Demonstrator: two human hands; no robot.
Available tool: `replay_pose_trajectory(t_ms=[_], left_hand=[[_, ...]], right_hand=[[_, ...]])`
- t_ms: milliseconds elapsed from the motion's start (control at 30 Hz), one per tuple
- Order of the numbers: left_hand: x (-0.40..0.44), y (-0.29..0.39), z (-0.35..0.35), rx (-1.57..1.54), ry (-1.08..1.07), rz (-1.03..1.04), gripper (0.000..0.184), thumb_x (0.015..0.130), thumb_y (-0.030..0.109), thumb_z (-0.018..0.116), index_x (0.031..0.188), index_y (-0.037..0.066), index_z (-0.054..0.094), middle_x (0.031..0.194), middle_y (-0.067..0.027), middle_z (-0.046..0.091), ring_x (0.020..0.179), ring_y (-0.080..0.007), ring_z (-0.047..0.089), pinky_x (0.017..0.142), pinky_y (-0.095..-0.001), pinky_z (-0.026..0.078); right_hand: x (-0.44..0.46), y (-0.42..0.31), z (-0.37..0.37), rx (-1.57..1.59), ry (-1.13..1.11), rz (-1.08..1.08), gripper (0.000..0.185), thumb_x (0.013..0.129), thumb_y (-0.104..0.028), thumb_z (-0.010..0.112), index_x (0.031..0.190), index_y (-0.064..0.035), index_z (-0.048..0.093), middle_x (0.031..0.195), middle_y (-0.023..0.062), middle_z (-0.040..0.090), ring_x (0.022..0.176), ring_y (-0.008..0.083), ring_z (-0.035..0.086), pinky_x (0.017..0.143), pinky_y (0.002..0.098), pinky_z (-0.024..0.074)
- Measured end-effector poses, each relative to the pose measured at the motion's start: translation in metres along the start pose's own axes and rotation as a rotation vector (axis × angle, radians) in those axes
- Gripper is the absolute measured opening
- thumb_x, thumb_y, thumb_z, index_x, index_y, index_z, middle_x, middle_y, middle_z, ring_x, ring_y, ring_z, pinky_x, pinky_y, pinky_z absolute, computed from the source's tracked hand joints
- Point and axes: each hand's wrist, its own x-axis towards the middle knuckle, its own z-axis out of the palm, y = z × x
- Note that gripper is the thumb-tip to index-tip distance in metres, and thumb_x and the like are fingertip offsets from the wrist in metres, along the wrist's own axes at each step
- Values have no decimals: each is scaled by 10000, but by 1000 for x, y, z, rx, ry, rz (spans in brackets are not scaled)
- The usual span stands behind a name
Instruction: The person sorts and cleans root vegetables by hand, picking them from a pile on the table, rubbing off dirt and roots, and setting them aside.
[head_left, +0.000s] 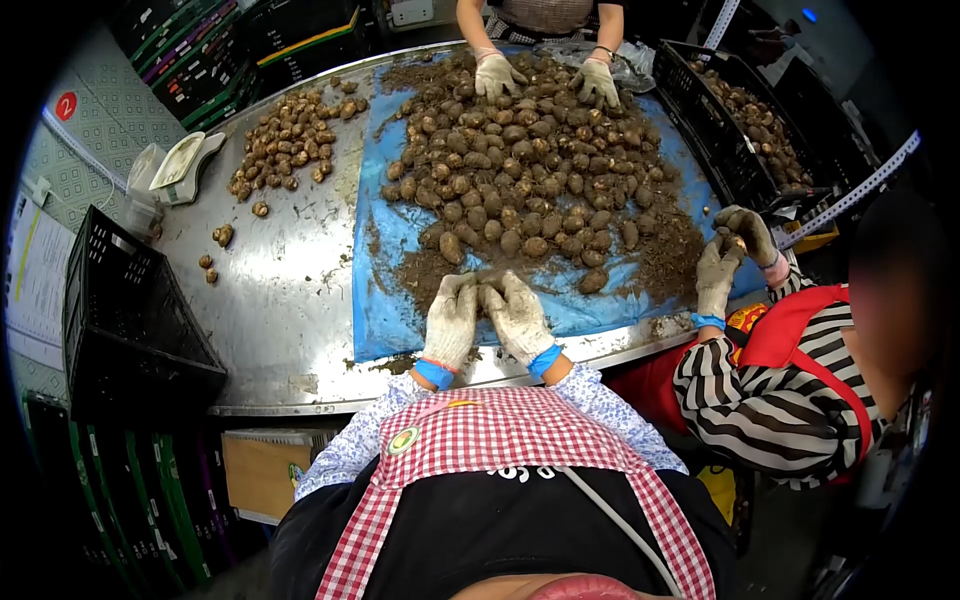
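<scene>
L hand (452,318) & R hand (515,314) (both gloved) meet, fingers curled, at blue sheet's (380,290) near edge; grip contents unclear.

At six o'clock, a red-and-white checked apron (510,430) crosses a black top (480,525), with blue-on-white patterned sleeves (370,422), bright blue wristbands (434,374), and a left hand (452,315) and right hand (516,315) gloved in cream smudged brown. Towards twelve, dull brown tubers (510,215) and darker brown soil (675,255) cover a blue sheet (385,320) on the silvery desk (280,320). At four o'clock, a black-and-white striped sleeve (740,405) meets a red apron (800,325).
</scene>
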Motion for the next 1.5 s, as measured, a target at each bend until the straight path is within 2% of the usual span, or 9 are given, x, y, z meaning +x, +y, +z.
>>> replay_pose_trajectory(t_ms=[233,533,700,800,933,1100,1133,1300,1500], left_hand=[[-20,-5,-18,224,22,312,196,934,45,540,1118,-12,574,988,-143,635,897,-230,630,773,-318,505],[2,-5,-46,136,94,190,147,943,71,545,1063,-8,577,937,-115,633,887,-155,611,787,-273,505],[26,12,-62,363,21,211,172,936,150,549,977,-11,593,826,-106,647,761,-167,612,683,-297,497],[43,-10,-61,14,-46,-64,158,903,152,598,928,0,631,833,-165,657,767,-238,640,688,-338,501],[82,-41,-80,1035,24,827,308,826,8,513,1126,51,572,861,-155,621,780,-297,630,661,-390,517],[85,-24,-84,-75,-493,-269,628,982,534,388,1171,-43,546,787,-157,684,623,-217,654,578,-352,534],[73,-10,-79,-307,-610,-338,657,971,562,384,1159,-46,550,808,-165,685,619,-210,655,565,-351,538],[48,-9,-53,-182,-421,118,350,1019,298,399,1164,16,547,971,-144,649,747,-163,653,609,-276,535],[48,6,-59,-390,-350,-211,269,1004,193,411,1180,33,536,977,-106,626,768,-116,612,638,-241,511]], right_hand=[[17,-11,7,124,-174,334,306,942,-262,493,1070,15,513,1011,235,579,934,376,585,774,427,467],[12,17,39,-448,-189,-428,276,992,-195,428,1168,-2,517,1152,242,557,980,332,613,762,372,541],[11,-49,26,-119,-346,183,251,916,-162,524,1115,-12,555,870,179,626,793,335,641,706,393,535],[5,-16,42,-285,-99,-232,265,882,-172,597,1108,-37,565,907,140,645,833,234,656,732,361,544],[10,-26,38,127,-30,109,292,893,-226,610,1124,-54,565,1027,136,665,959,211,643,852,326,522],[24,22,22,756,104,-11,291,989,-252,497,1155,-25,570,941,91,643,840,175,622,718,305,524],[22,15,21,-2,270,-92,286,992,-252,485,1146,-28,575,948,97,639,837,181,621,716,311,524],[24,7,28,-95,308,169,306,982,-290,497,1118,-34,597,832,73,616,703,146,587,606,295,503],[13,33,20,396,318,525,330,941,-241,582,1188,-25,545,940,79,623,699,125,571,566,233,491]])
